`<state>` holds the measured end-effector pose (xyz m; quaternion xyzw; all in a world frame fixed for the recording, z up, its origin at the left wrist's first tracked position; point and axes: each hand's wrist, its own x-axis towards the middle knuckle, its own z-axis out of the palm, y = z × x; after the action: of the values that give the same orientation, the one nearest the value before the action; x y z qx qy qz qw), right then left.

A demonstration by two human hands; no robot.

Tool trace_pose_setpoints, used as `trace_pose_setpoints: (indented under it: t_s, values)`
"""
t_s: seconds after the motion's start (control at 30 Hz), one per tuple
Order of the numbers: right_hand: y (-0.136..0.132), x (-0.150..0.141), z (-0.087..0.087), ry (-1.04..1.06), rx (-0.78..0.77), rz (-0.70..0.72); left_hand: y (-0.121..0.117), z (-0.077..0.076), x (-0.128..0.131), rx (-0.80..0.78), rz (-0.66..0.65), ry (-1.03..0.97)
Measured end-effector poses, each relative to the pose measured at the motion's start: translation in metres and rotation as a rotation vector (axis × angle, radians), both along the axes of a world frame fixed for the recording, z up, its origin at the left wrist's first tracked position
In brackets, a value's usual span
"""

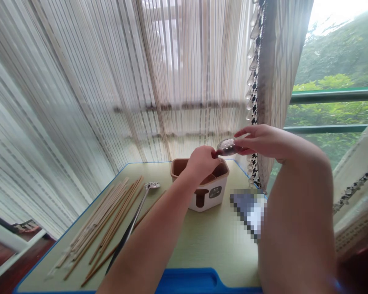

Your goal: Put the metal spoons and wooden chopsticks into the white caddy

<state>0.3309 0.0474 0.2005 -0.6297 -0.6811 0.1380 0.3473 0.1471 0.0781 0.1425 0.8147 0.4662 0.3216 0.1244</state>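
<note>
A metal slotted spoon (pixel 227 147) with a holed bowl is held above the table between my two hands. My left hand (pixel 203 160) is closed near its neck, over the rim of the utensil holder (pixel 210 198). Its fingertips are partly turned away, and the handle is hidden. My right hand (pixel 256 139) pinches the far side of the spoon's bowl, with one finger raised. The holder is white with a brown rim and brown inside, divided into compartments, with a cut-out and a grey label in front. My left forearm covers part of it.
Left on the table (pixel 199 241) lie several wooden chopsticks (pixel 115 220), some in clear wrappers (pixel 92 228), and a long-handled skimmer (pixel 141 204). A pixelated flat object (pixel 248 210) lies at right. A blue tray edge (pixel 187 281) is in front, and striped curtains (pixel 110 81) hang behind.
</note>
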Motion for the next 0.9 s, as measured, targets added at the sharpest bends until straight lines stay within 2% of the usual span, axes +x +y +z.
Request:
trace_pose_setpoints:
  t_s: [0.1,0.17,0.37,0.53,0.67,0.9]
  values:
    - [-0.004,-0.019,0.005,0.044,-0.053,0.162,0.002,0.016,-0.025,-0.129,-0.036,0.035]
    - [-0.005,-0.037,0.007,0.011,0.008,0.169,0.001,0.028,-0.042,-0.167,-0.032,0.069]
    - [0.0,-0.077,0.004,-0.102,0.228,0.152,-0.011,0.052,-0.075,-0.062,0.113,0.041]
    - [0.006,-0.086,0.001,-0.115,0.275,0.166,-0.01,0.054,-0.084,-0.073,0.109,-0.025]
    - [0.007,-0.092,0.001,-0.057,0.29,0.22,-0.003,0.051,-0.09,-0.139,0.077,0.062]
    - [0.018,-0.101,-0.004,-0.064,0.209,0.245,0.001,0.05,-0.094,-0.151,0.178,0.179]
